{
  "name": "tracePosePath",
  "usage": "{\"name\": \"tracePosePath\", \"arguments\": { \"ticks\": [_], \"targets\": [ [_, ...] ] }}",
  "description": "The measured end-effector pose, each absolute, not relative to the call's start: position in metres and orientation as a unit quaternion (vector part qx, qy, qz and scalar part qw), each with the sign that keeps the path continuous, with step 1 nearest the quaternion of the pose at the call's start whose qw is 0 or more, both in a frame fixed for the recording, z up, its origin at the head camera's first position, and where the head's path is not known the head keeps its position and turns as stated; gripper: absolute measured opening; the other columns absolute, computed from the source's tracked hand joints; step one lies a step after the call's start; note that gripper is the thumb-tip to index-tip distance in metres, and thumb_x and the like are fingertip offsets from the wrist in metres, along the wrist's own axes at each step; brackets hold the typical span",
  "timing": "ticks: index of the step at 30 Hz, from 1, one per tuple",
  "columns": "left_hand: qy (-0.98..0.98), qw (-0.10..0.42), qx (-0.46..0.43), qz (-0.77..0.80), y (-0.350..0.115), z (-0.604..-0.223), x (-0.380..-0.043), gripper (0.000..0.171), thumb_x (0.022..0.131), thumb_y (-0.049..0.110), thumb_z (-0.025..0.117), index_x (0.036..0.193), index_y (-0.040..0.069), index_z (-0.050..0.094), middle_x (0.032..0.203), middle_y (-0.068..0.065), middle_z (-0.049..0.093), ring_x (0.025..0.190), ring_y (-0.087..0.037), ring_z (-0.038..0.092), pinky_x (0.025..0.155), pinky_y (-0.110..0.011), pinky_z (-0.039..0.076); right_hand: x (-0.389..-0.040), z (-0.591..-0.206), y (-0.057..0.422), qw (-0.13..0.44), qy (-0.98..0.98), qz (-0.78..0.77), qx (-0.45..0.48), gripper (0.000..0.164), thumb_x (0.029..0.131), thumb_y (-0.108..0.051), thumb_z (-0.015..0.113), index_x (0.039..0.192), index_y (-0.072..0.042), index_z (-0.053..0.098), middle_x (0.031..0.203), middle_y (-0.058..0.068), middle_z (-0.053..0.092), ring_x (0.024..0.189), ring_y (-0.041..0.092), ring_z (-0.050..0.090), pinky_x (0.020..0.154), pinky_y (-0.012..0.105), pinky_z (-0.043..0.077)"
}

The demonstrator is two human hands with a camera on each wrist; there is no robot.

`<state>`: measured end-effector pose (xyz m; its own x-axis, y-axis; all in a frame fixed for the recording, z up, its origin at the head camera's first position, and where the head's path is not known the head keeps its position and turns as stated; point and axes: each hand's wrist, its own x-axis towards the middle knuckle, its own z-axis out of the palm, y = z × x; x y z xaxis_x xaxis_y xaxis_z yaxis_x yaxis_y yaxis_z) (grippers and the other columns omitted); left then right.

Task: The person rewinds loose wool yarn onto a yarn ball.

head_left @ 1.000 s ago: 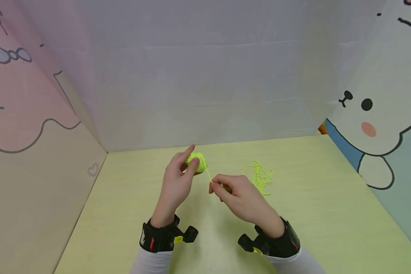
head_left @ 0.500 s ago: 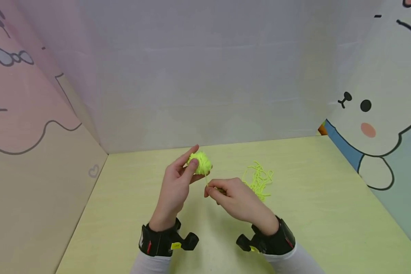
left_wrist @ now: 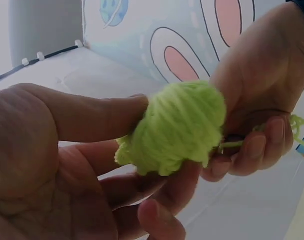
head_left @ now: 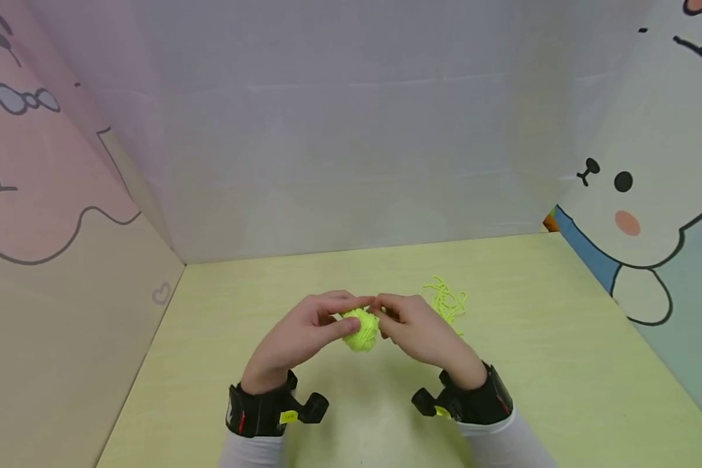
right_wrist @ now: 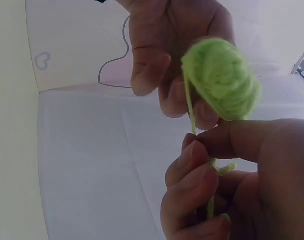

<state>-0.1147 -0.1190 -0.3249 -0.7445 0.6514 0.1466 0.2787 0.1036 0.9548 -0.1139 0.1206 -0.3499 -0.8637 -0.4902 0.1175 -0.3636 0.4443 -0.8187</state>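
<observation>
"yellow-green, that ball (head_left: 361, 334): what has just changed about it?"

"i've brought it lower and slightly rightward in the head view, and my left hand (head_left: 307, 337) has tipped over with it. a moment ago my right hand (head_left: 426, 333) pinched below the ball; now its fingertips are up at the ball's upper right, meeting or overlapping my left fingers, i can't tell which."

"meaning what for the winding?"

"i'd judge the pinch is partway round a turn, taking the strand (right_wrist: 190, 105) with it. that looks straight in the right wrist view, so probably under a light pull."

"and your grips?"

"left: half closed, thumb on one side of the ball, fingers underneath, mid-frame in the left wrist view. right: thumb and forefinger closed on the strand, the tail (right_wrist: 210, 207) running down through my curled fingers."

"so where's the ball from there?"

"held between left thumb and fingers, just beside the right pinch. in the right wrist view it's upper right, above my right thumb; whether they touch i can't tell. the loose yarn (head_left: 446, 302) lies on the table (head_left: 222, 312), right of centre in the head view, beyond my right hand."
</observation>
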Motion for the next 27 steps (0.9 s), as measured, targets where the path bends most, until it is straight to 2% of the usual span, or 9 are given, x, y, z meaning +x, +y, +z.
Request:
{"name": "tracePosePath", "arguments": {
  "ticks": [4, 9, 12, 17, 20, 23, 27],
  "targets": [
    [0.768, 0.159, 0.335, 0.521, -0.118, -0.326, -0.115, 0.048, 0.106, 0.01, 0.069, 0.153, 0.007, 0.06, 0.121, -0.004, 0.07, 0.106, -0.02, 0.062, 0.079, -0.031, 0.059, -0.114, -0.348, 0.125, 0.073, 0.845, -0.474, -0.235, 0.021, 0.113, -0.027, 0.056, 0.104, -0.015, 0.071, 0.075, -0.002, 0.059, 0.05, 0.013, 0.039, 0.05, 0.029, 0.035],
    [0.823, 0.138, 0.275, 0.477, -0.112, -0.332, -0.115, 0.06, 0.104, 0.014, 0.072, 0.161, 0.012, 0.05, 0.121, -0.003, 0.068, 0.108, -0.02, 0.065, 0.084, -0.032, 0.059, -0.111, -0.345, 0.126, 0.066, 0.847, -0.479, -0.221, 0.021, 0.113, -0.026, 0.055, 0.103, -0.015, 0.07, 0.073, -0.002, 0.057, 0.051, 0.014, 0.042, 0.051, 0.03, 0.036],
    [0.845, 0.112, 0.235, 0.468, -0.108, -0.336, -0.117, 0.062, 0.105, 0.013, 0.072, 0.162, 0.011, 0.048, 0.123, -0.006, 0.066, 0.104, -0.021, 0.069, 0.081, -0.032, 0.06, -0.108, -0.344, 0.125, 0.053, 0.844, -0.486, -0.221, 0.018, 0.113, -0.024, 0.056, 0.107, -0.014, 0.07, 0.073, -0.003, 0.056, 0.052, 0.015, 0.043, 0.051, 0.03, 0.036],
    [0.857, 0.039, 0.188, 0.478, -0.102, -0.338, -0.12, 0.057, 0.102, 0.009, 0.075, 0.155, 0.003, 0.056, 0.123, -0.01, 0.068, 0.098, -0.024, 0.073, 0.073, -0.028, 0.061, -0.102, -0.342, 0.121, 0.033, 0.834, -0.495, -0.241, 0.02, 0.114, -0.025, 0.056, 0.105, -0.015, 0.071, 0.073, -0.005, 0.055, 0.051, 0.014, 0.043, 0.05, 0.03, 0.036],
    [0.853, 0.0, 0.16, 0.497, -0.1, -0.338, -0.122, 0.052, 0.101, 0.012, 0.077, 0.15, 0.003, 0.061, 0.121, -0.008, 0.069, 0.098, -0.024, 0.073, 0.071, -0.027, 0.06, -0.099, -0.343, 0.116, 0.03, 0.834, -0.49, -0.254, 0.022, 0.114, -0.024, 0.054, 0.101, -0.018, 0.072, 0.073, -0.006, 0.056, 0.053, 0.012, 0.044, 0.051, 0.03, 0.038],
    [0.831, -0.014, 0.134, 0.539, -0.098, -0.338, -0.122, 0.049, 0.101, 0.013, 0.077, 0.148, 0.006, 0.064, 0.123, -0.008, 0.069, 0.101, -0.024, 0.074, 0.073, -0.028, 0.062, -0.098, -0.345, 0.111, 0.032, 0.838, -0.477, -0.263, 0.023, 0.114, -0.023, 0.054, 0.099, -0.019, 0.072, 0.072, -0.009, 0.055, 0.055, 0.01, 0.045, 0.054, 0.029, 0.039],
    [0.778, -0.01, 0.117, 0.617, -0.095, -0.337, -0.122, 0.042, 0.102, 0.011, 0.075, 0.143, 0.005, 0.069, 0.126, -0.012, 0.069, 0.101, -0.026, 0.076, 0.08, -0.036, 0.065, -0.099, -0.348, 0.107, 0.029, 0.843, -0.466, -0.268, 0.024, 0.113, -0.022, 0.055, 0.098, -0.02, 0.073, 0.066, -0.011, 0.05, 0.054, 0.008, 0.042, 0.055, 0.027, 0.038]
  ]
}}
